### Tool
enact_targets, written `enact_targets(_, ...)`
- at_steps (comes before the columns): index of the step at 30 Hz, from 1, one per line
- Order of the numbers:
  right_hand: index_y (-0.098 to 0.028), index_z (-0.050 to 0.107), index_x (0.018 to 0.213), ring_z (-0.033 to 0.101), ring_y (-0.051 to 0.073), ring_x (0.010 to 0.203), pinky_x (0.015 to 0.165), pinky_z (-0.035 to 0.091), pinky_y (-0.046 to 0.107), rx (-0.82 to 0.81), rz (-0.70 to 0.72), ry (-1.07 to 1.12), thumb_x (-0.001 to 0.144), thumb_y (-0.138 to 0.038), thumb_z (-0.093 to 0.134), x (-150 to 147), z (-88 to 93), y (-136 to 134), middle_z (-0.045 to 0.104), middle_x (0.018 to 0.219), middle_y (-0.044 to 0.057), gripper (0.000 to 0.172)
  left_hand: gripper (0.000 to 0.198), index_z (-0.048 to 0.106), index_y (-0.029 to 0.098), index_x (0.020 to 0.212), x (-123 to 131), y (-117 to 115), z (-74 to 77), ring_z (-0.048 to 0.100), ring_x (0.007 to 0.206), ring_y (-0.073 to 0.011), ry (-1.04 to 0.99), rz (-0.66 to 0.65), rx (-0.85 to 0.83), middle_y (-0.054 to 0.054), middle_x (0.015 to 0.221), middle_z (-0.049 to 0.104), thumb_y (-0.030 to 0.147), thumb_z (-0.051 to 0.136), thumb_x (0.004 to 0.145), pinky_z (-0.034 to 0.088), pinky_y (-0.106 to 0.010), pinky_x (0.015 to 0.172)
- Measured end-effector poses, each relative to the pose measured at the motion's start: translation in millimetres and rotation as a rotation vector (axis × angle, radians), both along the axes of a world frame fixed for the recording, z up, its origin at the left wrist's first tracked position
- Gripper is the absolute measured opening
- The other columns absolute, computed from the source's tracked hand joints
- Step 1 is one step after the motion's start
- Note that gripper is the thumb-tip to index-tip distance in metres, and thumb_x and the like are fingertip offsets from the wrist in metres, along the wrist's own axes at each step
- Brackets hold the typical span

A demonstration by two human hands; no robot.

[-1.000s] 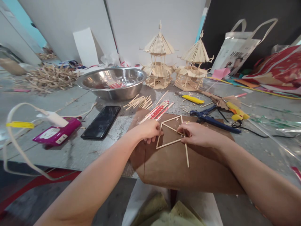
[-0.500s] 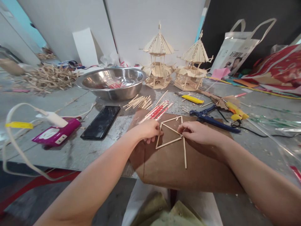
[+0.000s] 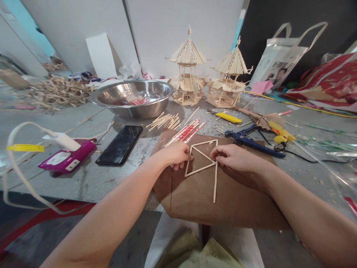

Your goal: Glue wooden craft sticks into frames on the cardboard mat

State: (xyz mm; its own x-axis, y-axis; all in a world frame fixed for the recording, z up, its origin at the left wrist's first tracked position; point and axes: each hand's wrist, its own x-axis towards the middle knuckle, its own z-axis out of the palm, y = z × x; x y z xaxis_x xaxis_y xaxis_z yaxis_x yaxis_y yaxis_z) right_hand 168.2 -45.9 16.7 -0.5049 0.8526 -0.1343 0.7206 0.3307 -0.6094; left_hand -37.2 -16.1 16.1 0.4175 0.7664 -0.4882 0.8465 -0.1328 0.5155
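A frame of thin wooden sticks [image 3: 200, 170] lies on a brown board [image 3: 192, 203]. My left hand [image 3: 178, 154] pinches the stick on its left side. At the right corner, where several sticks meet, my right hand [image 3: 223, 155] has its fingertips closed on a stick. One loose-ended stick [image 3: 215, 184] points from that corner toward my body. Part of the joint is hidden by the right fingertips. Just beyond the hands lie sticks in red-marked wrapping [image 3: 185, 132].
Around the board are a black phone [image 3: 119, 145], a purple power block [image 3: 68, 156], a steel bowl [image 3: 134, 106], blue cutters [image 3: 253, 143], a yellow knife [image 3: 228, 117] and a yellow glue gun [image 3: 280, 132]. Two stick pagodas [image 3: 188, 82] stand at the back.
The stick pointing toward me has swung left at its near end. The frame's right corner has shifted slightly left with my right fingers, while my left hand stays in place.
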Motion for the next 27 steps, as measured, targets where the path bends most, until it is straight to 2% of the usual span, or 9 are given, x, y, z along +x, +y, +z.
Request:
enact_targets(14, -0.016, 0.057, 0.081, 0.054, 0.012, 0.071, 0.064, 0.038, 0.022, 0.014, 0.023, 0.013, 0.069, -0.014, 0.039, 2.8, -3.7, 1.3, 0.061, 0.079, 0.002, 0.021, 0.024, 0.043, 0.015, 0.060, 0.1, 0.1, -1.4, 0.045, 0.031, -0.0064, 0.003, 0.005, -0.005, 0.003, 0.043, 0.051, 0.035, 0.045, 0.073, 0.035, -0.016, 0.033)
enact_targets(27, -0.016, 0.057, 0.081, 0.053, 0.011, 0.065, 0.061, 0.038, 0.022, 0.043, 0.041, 0.012, 0.070, -0.019, 0.044, 0.8, -6.5, 0.0, 0.060, 0.076, 0.002, 0.018, 0.027, 0.045, 0.015, 0.063, -0.7, 1.5, -3.8, 0.045, 0.033, -0.0061, 0.021, 0.016, -0.011, 0.003, 0.044, 0.051, 0.040, 0.046, 0.073, 0.035, -0.016, 0.035)
